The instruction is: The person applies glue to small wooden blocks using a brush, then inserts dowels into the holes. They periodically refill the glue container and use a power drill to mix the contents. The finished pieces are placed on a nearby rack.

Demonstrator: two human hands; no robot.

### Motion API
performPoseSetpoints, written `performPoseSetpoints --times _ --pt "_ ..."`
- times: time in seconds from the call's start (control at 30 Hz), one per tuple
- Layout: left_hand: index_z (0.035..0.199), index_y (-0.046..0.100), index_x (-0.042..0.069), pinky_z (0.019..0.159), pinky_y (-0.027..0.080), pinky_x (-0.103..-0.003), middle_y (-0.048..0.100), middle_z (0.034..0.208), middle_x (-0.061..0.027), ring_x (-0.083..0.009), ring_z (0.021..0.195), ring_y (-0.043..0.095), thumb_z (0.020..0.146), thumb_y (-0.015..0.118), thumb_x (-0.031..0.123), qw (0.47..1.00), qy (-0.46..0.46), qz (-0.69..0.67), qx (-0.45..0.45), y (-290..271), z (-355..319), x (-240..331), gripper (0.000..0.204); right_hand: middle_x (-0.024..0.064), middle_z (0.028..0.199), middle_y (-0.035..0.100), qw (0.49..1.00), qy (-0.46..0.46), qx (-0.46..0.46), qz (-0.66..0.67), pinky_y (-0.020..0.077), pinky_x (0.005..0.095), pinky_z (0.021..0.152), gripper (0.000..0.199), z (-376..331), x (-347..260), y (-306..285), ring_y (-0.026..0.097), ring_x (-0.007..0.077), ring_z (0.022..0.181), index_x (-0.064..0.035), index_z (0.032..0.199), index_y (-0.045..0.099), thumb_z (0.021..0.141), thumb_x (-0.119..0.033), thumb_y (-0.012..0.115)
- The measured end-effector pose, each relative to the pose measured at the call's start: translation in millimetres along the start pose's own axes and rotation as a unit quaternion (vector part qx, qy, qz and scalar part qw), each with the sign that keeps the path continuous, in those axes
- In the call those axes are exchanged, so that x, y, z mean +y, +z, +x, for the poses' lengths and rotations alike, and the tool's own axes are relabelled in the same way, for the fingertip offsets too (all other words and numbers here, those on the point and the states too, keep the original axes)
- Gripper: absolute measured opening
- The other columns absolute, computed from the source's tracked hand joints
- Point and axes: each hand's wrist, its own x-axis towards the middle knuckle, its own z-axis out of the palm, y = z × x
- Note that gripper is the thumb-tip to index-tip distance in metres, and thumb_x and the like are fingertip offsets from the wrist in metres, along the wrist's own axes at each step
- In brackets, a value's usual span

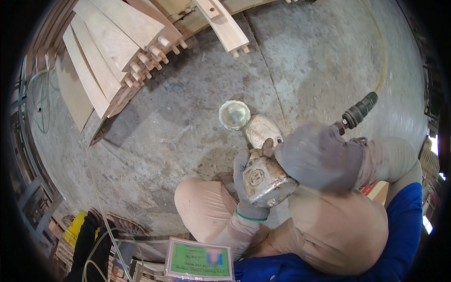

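Note:
Both my hands wear grey gloves and hold an air-powered tool (269, 182) above my lap, between my bent knees. Its squarish metal head is worn and stained, with a round embossed mark; the exact kind of tool is unclear. My left hand (244, 188) is closed around the left side of that head. My right hand (317, 155), a little blurred, closes over the tool's handle, which it mostly hides. A dark hose coupling (359, 110) sticks out past the right hand. Just beyond the tool are a round whitish pot (235, 115) and a beige rounded thing (262, 130), partly covered.
Stacked wooden panels (112, 42) with dowel ends stand at the upper left. A curved wooden piece (224, 26) with pegs lies at the top. A yellowish hose (383, 51) runs up the right. Another person's sandalled feet (126, 223) are at lower left. A badge (199, 259) hangs before me.

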Motion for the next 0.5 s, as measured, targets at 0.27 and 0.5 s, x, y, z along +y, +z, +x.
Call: performPoseSetpoints --times 0.27,0.5 --pt "0.133 0.035 0.0 0.099 0.037 -0.046 0.043 0.131 -0.02 -0.0343 0.117 0.045 0.091 0.036 0.048 0.997 -0.039 -0.034 -0.065 -8 -1 7 0.064 0.0095 0.051 0.056 1.0 0.004 0.02 0.009 0.0401 0.0337 0.037 0.012 5 -2 3 0.058 0.0199 0.046 -0.0067 0.059 0.061 0.063 -0.019 0.061" --pt "0.129 0.038 -0.001 0.096 0.04 -0.049 0.054 0.115 -0.0169 -0.0331 0.114 0.048 0.09 0.043 0.04 0.998 0.004 -0.039 -0.057 -8 1 4 0.056 0.0088 0.052 0.057 0.999 0.046 -0.017 -0.01 0.0417 0.0332 0.039 0.01 1 -2 15 0.059 0.0199 0.048 -0.0077 0.06 0.062 0.063 -0.017 0.061"
